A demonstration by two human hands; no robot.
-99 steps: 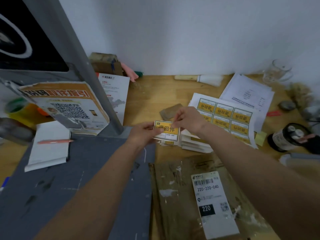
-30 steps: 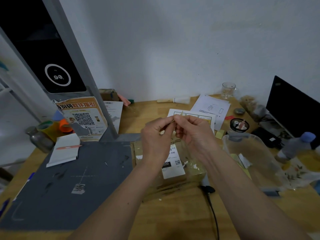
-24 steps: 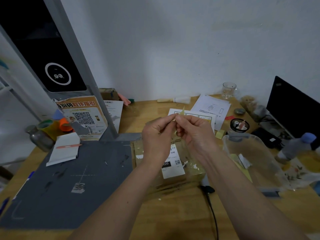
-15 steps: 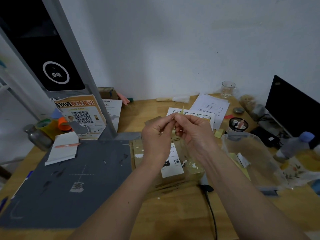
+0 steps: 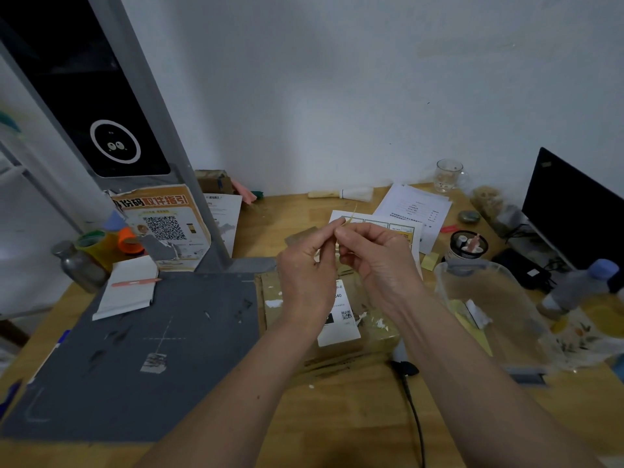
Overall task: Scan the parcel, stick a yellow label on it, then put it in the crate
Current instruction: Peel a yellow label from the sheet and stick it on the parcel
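Observation:
A brown cardboard parcel [image 5: 371, 336] with a white shipping slip [image 5: 341, 327] lies flat on the wooden desk, right of the grey mat. Above it, my left hand [image 5: 305, 271] and my right hand [image 5: 374, 261] meet fingertip to fingertip, both pinching a yellow label [image 5: 349, 217] that I see edge-on, its tip sticking up between the fingers. Behind the hands lies a sheet of yellow labels [image 5: 398, 229]. No crate shows in view.
A grey scanner stand [image 5: 162, 136] with a dark screen [image 5: 111, 143] rises at the left over a grey mat [image 5: 135, 349]. A clear plastic container [image 5: 489, 298], bottles, a black monitor [image 5: 574, 211], papers [image 5: 415, 204] and a black cable [image 5: 415, 417] crowd the right.
Earlier my hands held the label low over the label sheet; since then the view has pulled back and both hands have risen above the parcel, working the label between the fingertips.

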